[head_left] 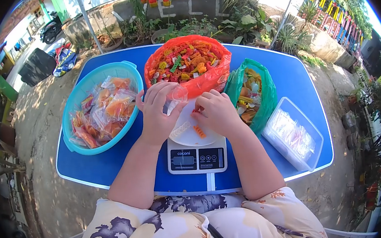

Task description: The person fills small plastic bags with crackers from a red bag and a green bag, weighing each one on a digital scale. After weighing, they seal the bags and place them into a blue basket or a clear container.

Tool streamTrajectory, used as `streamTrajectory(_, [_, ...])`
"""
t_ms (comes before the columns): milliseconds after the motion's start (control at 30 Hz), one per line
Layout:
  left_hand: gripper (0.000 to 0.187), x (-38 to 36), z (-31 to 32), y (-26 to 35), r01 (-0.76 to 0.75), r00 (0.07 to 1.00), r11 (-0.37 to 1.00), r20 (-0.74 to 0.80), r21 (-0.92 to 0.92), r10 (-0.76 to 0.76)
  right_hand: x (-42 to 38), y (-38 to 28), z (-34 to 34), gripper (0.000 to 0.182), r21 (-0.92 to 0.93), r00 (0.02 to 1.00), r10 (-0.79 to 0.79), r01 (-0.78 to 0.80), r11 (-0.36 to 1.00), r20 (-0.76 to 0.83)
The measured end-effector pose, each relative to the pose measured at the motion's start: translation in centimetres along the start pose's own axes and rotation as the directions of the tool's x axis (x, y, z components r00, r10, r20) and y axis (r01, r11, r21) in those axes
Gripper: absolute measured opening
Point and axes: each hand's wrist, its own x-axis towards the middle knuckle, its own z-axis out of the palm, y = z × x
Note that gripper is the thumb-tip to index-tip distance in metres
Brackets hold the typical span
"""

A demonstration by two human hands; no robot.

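Observation:
My left hand (158, 108) holds a clear plastic bag (177, 95) between thumb and fingers, above the left side of a white plate. Over the plate's right side, my right hand (217, 111) pinches a small red piece (195, 112) in its fingertips. On the white plate (194, 140) lie an orange spiral piece (199, 131) and a pale spiral piece (180, 129). The plate rests on a white kitchen scale (198, 168) with a black panel. Just behind my hands stands a red bag (217, 75) full of red, orange, yellow and green pieces.
A turquoise basket (70, 138) of filled clear packets stands at the left of the blue table (127, 172). To the right are a green bag (267, 87) of mixed pieces and a clear box (313, 165) of plastic bags. Plants and a low wall lie beyond.

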Motion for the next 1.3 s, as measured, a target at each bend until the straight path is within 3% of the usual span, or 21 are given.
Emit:
streamTrajectory(67, [0.054,0.1,0.0,-0.2,-0.013,1.0,1.0,0.004,-0.014,0.013,0.1,0.0,0.3,0.021,0.046,1.0,-0.009,0.01,0.999,-0.017])
streamTrajectory(167, [0.057,0.1,0.1,-0.7,-0.019,1.0,0.999,0.003,-0.048,0.019,0.7,-0.1,-0.5,0.016,0.387,0.984,0.177,-0.153,0.909,-0.028])
streamTrajectory(267, [0.059,-0.1,0.3,-0.7,-0.005,1.0,0.996,0.003,-0.089,0.005,0.9,0.5,0.2,0.019,0.775,0.909,0.366,-0.083,0.627,-0.198])
streamTrajectory(300, [0.06,-0.2,0.3,-0.6,0.0,1.0,0.996,0.008,-0.091,0.001,1.0,0.5,0.3,0.023,0.894,0.893,0.398,0.011,0.447,-0.21])
streamTrajectory(400, [0.061,-0.3,0.4,-0.6,0.022,0.999,0.994,0.042,-0.107,-0.017,1.0,0.5,-0.2,0.023,0.965,0.853,0.484,0.083,0.249,-0.198])
streamTrajectory(500, [0.062,-0.3,0.4,-0.4,0.027,0.997,0.994,0.069,-0.107,-0.02,1.0,0.2,0.2,0.021,0.965,0.848,0.484,0.112,0.237,-0.217])
streamTrajectory(800, [0.062,-0.2,0.3,-0.2,-0.023,0.998,0.996,0.064,-0.082,0.029,0.6,-0.7,1.2,0.018,0.932,0.845,0.461,0.108,0.346,-0.269])
streamTrajectory(900, [0.061,-0.2,0.7,-0.4,-0.047,0.999,0.997,0.022,-0.065,0.049,0.7,-0.9,0.5,0.018,0.601,0.924,0.118,0.137,0.787,-0.365])
streamTrajectory(1000, [0.06,0.0,0.3,-0.7,-0.047,0.999,0.999,0.011,-0.025,0.047,1.1,-0.9,1.2,0.017,0.483,0.886,0.062,0.191,0.854,-0.46])
streamTrajectory(1100, [0.06,0.2,-0.2,-0.5,-0.034,0.999,0.999,-0.001,-0.003,0.034,1.0,-1.3,0.9,0.016,0.573,0.895,0.149,0.134,0.809,-0.419])
streamTrajectory(1200, [0.059,0.2,0.0,-0.8,-0.008,0.999,0.999,-0.037,-0.054,0.006,0.5,-1.1,0.3,0.021,0.529,0.962,0.106,0.046,0.847,-0.253])
streamTrajectory(1300, [0.058,0.1,0.1,-1.0,0.006,0.999,0.995,-0.043,-0.097,-0.01,0.5,-1.1,1.1,0.025,0.367,0.988,-0.093,0.133,0.921,-0.127])
